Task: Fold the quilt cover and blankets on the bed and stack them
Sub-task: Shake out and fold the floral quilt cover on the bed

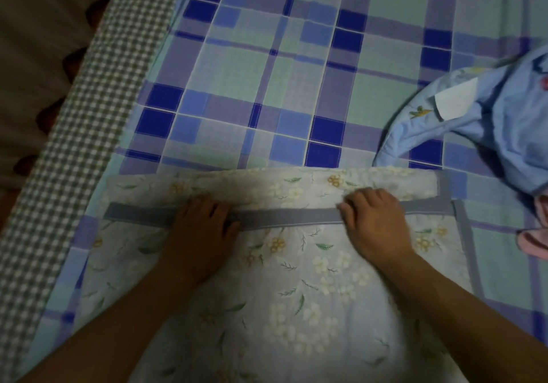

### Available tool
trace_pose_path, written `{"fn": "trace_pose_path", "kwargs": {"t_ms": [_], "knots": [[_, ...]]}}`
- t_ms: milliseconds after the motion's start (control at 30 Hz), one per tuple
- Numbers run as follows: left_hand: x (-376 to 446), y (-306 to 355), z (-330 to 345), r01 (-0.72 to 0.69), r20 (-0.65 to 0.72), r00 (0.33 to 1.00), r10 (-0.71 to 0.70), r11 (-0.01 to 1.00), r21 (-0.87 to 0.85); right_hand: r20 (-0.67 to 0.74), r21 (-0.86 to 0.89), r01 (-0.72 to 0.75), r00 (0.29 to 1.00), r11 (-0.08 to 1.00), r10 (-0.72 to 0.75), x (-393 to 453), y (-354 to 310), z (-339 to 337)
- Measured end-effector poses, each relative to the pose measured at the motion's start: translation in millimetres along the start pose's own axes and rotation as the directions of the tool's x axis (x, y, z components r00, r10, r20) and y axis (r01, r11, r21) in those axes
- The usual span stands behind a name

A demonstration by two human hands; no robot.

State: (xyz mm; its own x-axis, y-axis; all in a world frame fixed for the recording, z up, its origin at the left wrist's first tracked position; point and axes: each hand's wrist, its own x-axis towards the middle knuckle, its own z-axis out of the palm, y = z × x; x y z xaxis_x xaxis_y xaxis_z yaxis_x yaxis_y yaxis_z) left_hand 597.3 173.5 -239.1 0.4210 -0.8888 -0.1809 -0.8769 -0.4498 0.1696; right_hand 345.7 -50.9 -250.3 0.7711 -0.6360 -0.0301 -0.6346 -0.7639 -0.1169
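Pale floral blanket (296,278) with grey-blue trim — blue-and-green plaid sheet (267,71) — grey gingham edge (89,115).

Both hands, left (204,228) and right (375,221), flat on floral blanket (296,278) over plaid sheet (267,71).

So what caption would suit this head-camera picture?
Both hands, left and right, press a floral blanket flat on the plaid bedsheet.

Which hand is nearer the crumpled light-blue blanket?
Right. The right hand lies on the floral cloth's grey band, closer to the crumpled light-blue blanket; the left hand lies farther left.
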Motion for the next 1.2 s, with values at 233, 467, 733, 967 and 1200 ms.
{"fn": "trace_pose_path", "kwargs": {"t_ms": [233, 467, 733, 967, 1200], "knots": [[-3.6, -59.9, -44.9, 0.171, 0.152, 0.971, -0.184, 0.981, 0.096, 0.084, -0.267, -0.149, 0.981, 0.952, 0.177, -5.2, 54.7, -32.7], [26.0, -71.7, -94.8, 0.246, -0.098, 0.968, -0.230, 0.948, 0.201, -0.138, -0.375, -0.093, 0.989, 0.922, 0.044, 46.0, 56.6, -56.5], [51.4, -101.0, -50.6, 0.130, 0.045, 0.988, -0.148, 0.955, 0.267, 0.019, -0.368, -0.082, 0.995, 0.926, 0.096, 59.5, 82.0, -12.2], [50.6, -53.2, -50.1, 0.348, -0.187, 0.934, -0.306, 0.897, 0.272, -0.093, -0.239, -0.245, 0.969, 0.940, 0.230, 60.8, 71.7, -7.5], [34.8, 76.5, 17.0, -0.326, 0.028, 0.945, 0.325, 0.936, 0.136, -0.005, -0.063, -0.016, 1.000, 0.998, 0.016, 12.0, -14.2, -16.7]]}}
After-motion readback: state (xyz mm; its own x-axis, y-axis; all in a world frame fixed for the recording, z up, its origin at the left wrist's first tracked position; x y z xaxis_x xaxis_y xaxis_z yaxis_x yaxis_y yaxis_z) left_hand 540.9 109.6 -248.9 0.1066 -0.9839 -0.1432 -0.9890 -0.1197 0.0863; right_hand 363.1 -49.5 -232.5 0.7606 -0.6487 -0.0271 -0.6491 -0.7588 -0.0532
